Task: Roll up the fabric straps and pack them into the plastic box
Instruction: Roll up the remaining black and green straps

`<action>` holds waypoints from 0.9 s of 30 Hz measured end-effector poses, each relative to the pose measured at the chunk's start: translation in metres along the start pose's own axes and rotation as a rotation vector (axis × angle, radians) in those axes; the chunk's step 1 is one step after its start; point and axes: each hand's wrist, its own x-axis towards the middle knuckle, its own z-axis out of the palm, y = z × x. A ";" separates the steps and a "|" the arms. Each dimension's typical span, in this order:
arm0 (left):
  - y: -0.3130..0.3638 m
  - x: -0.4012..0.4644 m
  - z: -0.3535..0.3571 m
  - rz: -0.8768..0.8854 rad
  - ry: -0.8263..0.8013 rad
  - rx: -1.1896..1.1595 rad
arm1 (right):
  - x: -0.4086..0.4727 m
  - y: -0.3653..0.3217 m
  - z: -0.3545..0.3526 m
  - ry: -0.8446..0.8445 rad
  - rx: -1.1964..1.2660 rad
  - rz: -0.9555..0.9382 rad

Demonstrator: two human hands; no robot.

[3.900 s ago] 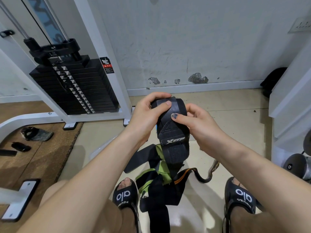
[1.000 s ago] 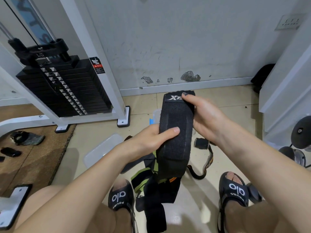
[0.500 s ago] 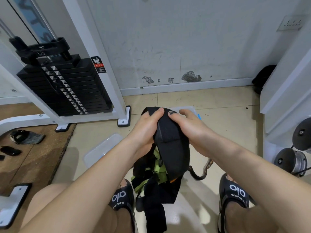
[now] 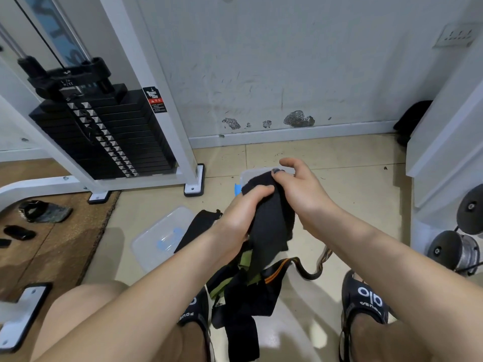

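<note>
Above the tiled floor (image 4: 339,163), between the knees, both hands worked one black strap (image 4: 269,218). The left hand (image 4: 240,218) gripped its upper part with curled fingers (image 4: 261,190); the right hand (image 4: 303,194) pinched the top edge, thumb raised clear. The strap's tail hung onto the strap pile (image 4: 243,291) by the sandals. To roll well, I judged: keep the tail taut, turn the top edge tightly over itself, edges aligned, left hand clamping each turn. The plastic box (image 4: 251,173) sat just beyond the hands, mostly hidden; its lid (image 4: 159,236) lay apart to the left. A weight stack (image 4: 104,137) and scuffed wall (image 4: 287,74) stood behind; a brown mat (image 4: 52,246) lay left.
</note>
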 end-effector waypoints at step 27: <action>0.031 0.006 -0.008 0.050 0.169 0.010 | -0.002 0.004 -0.001 -0.135 -0.126 -0.092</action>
